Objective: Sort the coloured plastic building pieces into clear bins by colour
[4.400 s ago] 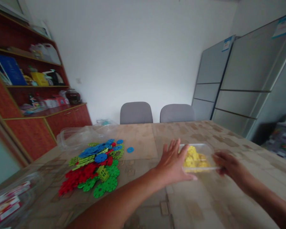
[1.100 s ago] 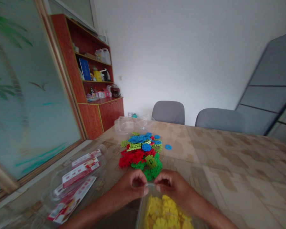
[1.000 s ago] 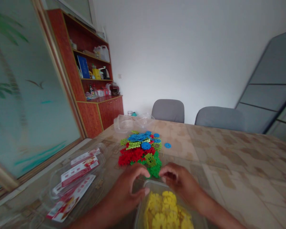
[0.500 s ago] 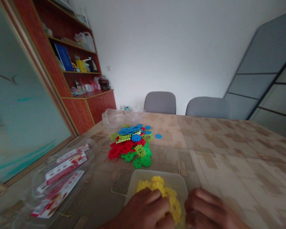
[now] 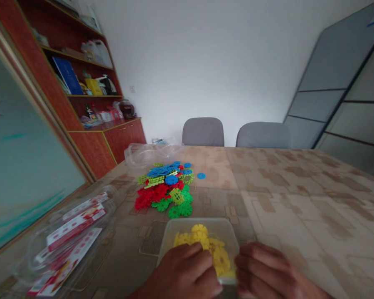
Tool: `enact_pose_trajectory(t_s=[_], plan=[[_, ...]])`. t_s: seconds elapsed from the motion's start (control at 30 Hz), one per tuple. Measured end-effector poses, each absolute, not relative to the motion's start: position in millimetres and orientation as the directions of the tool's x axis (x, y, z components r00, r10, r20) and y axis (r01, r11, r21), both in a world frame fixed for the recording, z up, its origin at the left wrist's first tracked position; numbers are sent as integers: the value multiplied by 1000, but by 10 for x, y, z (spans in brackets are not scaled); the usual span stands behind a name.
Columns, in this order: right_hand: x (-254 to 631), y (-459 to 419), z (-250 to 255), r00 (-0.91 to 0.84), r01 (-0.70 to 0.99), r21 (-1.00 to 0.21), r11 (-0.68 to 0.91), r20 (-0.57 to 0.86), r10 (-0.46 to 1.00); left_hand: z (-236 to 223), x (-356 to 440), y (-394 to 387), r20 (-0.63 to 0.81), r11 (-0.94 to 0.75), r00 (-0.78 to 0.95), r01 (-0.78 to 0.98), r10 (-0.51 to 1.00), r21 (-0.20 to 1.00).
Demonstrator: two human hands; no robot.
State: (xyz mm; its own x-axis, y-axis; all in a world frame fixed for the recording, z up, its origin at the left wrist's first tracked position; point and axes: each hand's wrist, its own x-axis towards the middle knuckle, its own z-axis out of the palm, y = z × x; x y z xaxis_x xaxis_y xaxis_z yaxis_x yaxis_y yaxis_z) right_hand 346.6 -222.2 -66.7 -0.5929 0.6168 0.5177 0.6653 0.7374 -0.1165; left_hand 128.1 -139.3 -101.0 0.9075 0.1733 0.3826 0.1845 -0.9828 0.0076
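In the head view a clear plastic container (image 5: 202, 221) stands at the table's near edge with several yellow notched disc pieces (image 5: 221, 259) inside. My left hand (image 5: 187, 268) reaches over its near left part, fingers curled and closed. Whatever lies under those fingers is hidden. At the right wall of the container is my right hand (image 5: 264, 268), its bent fingers pressed against the side, thumb out of sight. Beyond the container lies a loose pile: red pieces (image 5: 152, 195), green discs (image 5: 185, 209), blue discs (image 5: 171, 180) and yellow-green pieces (image 5: 176, 196).
Clear lids with red-and-white labels (image 5: 75, 226) lie on the left of the table. More clear plastic containers (image 5: 140, 155) stand at the far left edge. A single blue disc (image 5: 201, 176) lies apart from the pile. Two grey chairs (image 5: 203, 132) stand behind the patterned table (image 5: 283, 199).
The view has turned slightly right, so the scene sits further left. My left hand has shifted a little, showing more yellow pieces and the container's near rim. My right hand stays by its right wall.
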Motion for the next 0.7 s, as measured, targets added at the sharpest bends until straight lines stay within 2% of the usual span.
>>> enact_pose_trajectory(t_s=[0.2,0.33,0.53,0.7], plan=[[3505,-2189,-732,-550,671,-117,732,584,597,-812,1310,-1418,386,-976,898,215,211,34],[3516,-2178,-710,-536,678,-120,725,595,599,-718,1336,-1485,274,-977,942,212,196,-30],[3441,-2199,-697,-527,755,-76,651,521,672,-765,1376,-1528,285,-961,939,239,193,-135],[3451,-2162,-770,-523,754,-37,656,569,634,-739,1415,-1512,264,-948,946,246,189,-201]])
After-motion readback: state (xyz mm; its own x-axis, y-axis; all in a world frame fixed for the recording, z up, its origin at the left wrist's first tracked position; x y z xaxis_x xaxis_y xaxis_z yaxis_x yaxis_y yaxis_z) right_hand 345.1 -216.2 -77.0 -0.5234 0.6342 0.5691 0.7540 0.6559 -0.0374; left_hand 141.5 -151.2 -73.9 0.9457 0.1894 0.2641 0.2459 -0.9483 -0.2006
